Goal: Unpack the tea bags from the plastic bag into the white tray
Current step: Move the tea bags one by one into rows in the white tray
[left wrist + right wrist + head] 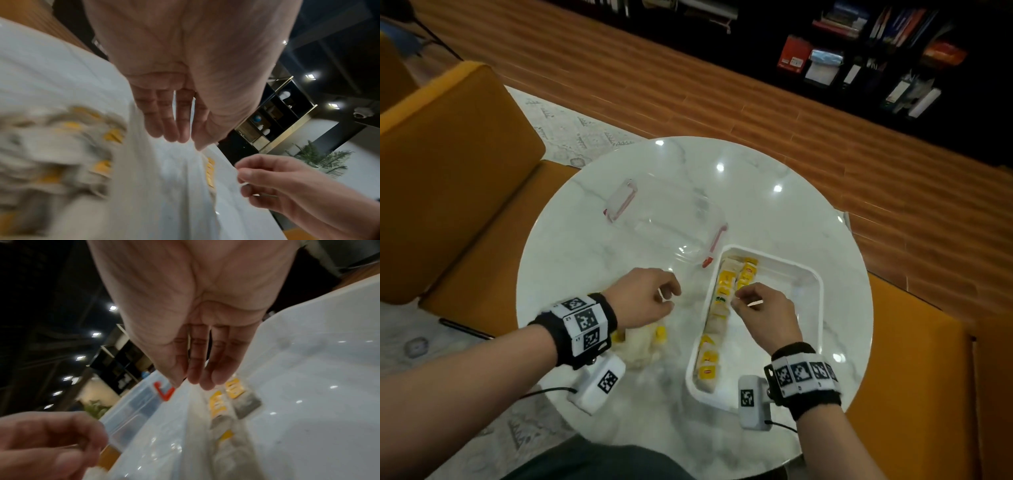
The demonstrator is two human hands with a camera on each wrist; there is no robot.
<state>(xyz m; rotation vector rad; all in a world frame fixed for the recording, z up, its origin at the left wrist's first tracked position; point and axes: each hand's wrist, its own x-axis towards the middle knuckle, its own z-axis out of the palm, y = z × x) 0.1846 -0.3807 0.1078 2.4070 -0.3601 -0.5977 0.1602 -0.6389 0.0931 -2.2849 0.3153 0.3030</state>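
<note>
The right hand point(195, 313) hangs palm toward the lens, its fingers point(218, 369) straight, close together and pointing down over the white tray point(318, 369); nothing is visibly held between them. Just below the fingertips, tea bags point(232, 402) with yellow tags lie in a rough line on the tray floor, blurred. Beside the tray's left wall stands a clear plastic container point(131, 415) with a red clasp point(164, 391) at its near corner. The left hand point(47, 443) fills the lower left corner, fingers curled inward; whether it grips anything cannot be told. Behind, the room is dark, with ceiling lights point(96, 334) and dark shelving point(119, 360).
</note>
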